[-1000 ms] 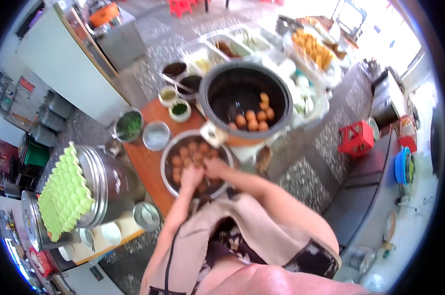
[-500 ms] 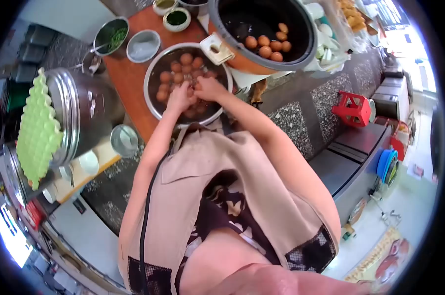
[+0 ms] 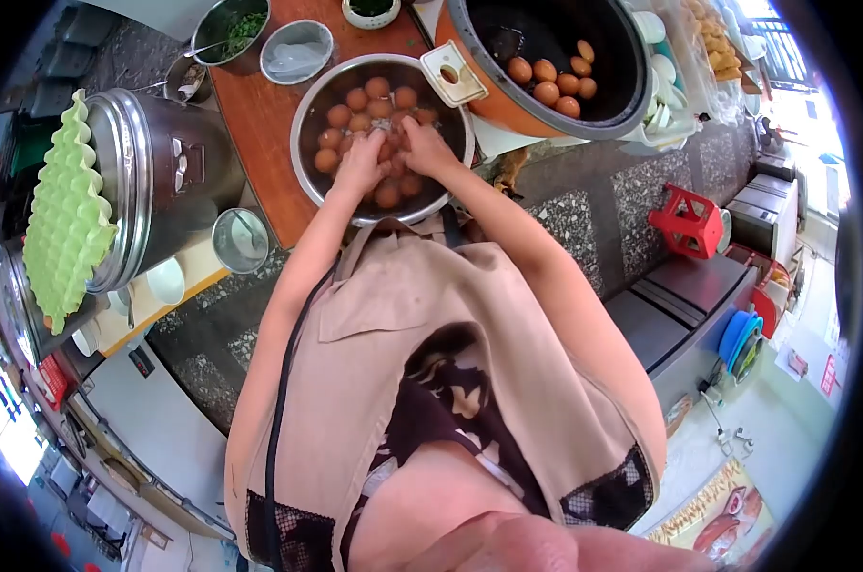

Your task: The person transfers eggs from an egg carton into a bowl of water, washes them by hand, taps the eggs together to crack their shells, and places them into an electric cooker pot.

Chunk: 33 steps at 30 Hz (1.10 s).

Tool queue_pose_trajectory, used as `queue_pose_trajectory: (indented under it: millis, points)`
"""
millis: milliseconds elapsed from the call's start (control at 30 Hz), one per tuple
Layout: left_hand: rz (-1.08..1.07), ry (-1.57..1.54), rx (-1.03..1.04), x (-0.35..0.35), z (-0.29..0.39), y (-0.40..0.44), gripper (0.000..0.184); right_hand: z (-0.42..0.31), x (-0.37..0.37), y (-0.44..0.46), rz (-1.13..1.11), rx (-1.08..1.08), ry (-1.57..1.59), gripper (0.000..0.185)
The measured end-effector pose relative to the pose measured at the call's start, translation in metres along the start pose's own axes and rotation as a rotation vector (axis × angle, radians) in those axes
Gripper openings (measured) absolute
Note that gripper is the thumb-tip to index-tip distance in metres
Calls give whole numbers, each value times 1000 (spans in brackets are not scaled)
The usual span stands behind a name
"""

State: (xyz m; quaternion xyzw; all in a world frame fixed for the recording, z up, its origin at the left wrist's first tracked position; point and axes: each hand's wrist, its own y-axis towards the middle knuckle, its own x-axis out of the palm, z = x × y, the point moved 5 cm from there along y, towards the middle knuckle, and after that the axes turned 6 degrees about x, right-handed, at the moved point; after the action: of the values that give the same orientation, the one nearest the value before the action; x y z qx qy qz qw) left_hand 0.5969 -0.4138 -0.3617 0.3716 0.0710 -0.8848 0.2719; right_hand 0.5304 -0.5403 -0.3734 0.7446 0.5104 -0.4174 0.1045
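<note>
A steel bowl with several brown eggs in water stands on the reddish-brown table, close to my apron. My left hand dips into its middle, fingers curled round an egg. From the other side my right hand reaches in, its bent fingers pressed on an egg between the two hands. Fingertips are partly hidden among the eggs. Beyond the bowl, a large orange pot with a dark inside holds more brown eggs.
A small bowl with a clear bag and a bowl of chopped greens stand at the back left. On the left, a green egg tray rests on a big steel pot. A red stool stands on the floor at right.
My hands were close together over the eggs; now they are slightly farther apart, still in the bowl. The view has shifted, so the bowl and pot appear higher and further right.
</note>
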Motion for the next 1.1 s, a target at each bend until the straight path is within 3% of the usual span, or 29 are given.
queue_pose_trajectory:
  millis: [67, 133, 200, 267, 333, 433, 467, 533, 600, 700, 833, 900, 1000, 1100]
  points:
    - [-77, 75, -109, -5, 5, 8, 32, 2, 4, 3, -168, 192, 42, 22]
    - [-166, 152, -210, -4, 2, 6, 31, -5, 1, 2, -137, 198, 38, 24]
    - [-23, 125, -110, -6, 3, 8, 32, -1, 3, -1, -79, 232, 46, 26]
    - [-2, 127, -27, -3, 0, 11, 24, -5, 10, -1, 7, -2, 144, 30]
    - [50, 16, 64, -3, 6, 8, 20, 0, 23, 5, 14, -83, 83, 24]
    - [-5, -64, 58, 4, -6, 2, 16, -9, 9, -11, 65, 8, 120, 31]
    - [-120, -74, 56, 3, -3, 1, 22, -8, 11, -10, 22, 31, 105, 39]
    - [-68, 66, 158, 1, 4, -1, 34, -3, 13, -11, 37, 65, 78, 41]
    - [-109, 97, 176, 3, 2, 2, 38, -3, 10, -13, 42, 113, 193, 32]
    - [-279, 341, -138, 2, -4, 5, 32, -7, 0, -18, 27, 219, 78, 23]
    - [-312, 354, -126, -6, 6, 10, 30, -5, 5, -17, 51, 223, 111, 19]
    - [-169, 184, 52, -5, 8, 14, 22, -9, 4, -21, -68, 188, 121, 25]
    - [-177, 160, 122, 3, 1, 12, 26, -9, 10, -21, 94, 74, -87, 31]
    - [-147, 247, 217, 10, 2, 10, 33, -2, 13, -16, 36, 148, 40, 39]
